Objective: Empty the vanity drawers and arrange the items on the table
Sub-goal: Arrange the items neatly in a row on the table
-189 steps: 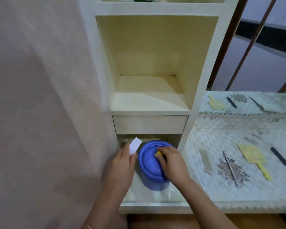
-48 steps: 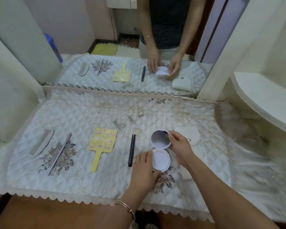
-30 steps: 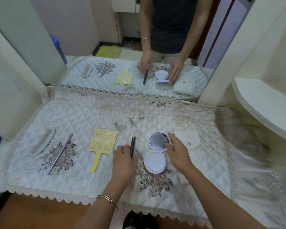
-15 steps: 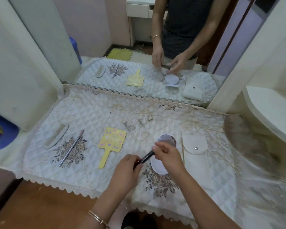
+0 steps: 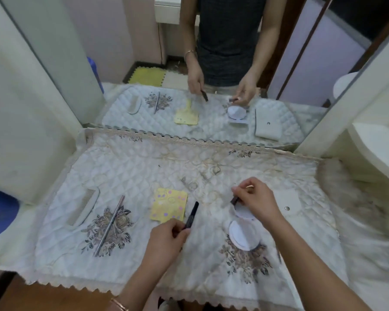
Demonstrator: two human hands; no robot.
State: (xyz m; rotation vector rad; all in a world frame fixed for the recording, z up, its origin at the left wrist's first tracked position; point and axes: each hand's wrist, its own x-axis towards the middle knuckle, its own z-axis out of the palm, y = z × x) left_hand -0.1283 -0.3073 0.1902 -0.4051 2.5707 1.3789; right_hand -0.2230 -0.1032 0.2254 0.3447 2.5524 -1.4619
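Half a second ago the pen was held by both hands as one piece; now it has been pulled apart. The pen (image 5: pixel 191 217) is pinched at its lower end by the left hand (image 5: pixel 166 240), to the left of the compact (image 5: pixel 243 237). A small dark part, probably the cap (image 5: pixel 235 200), is pinched by the right hand (image 5: pixel 257 198) just beyond the compact, which lies open on the cloth (image 5: pixel 144 167). The pouch (image 5: pixel 289 202) lies to the right of the compact. It is judged that the pen is being checked, so it must still be closed and laid down.
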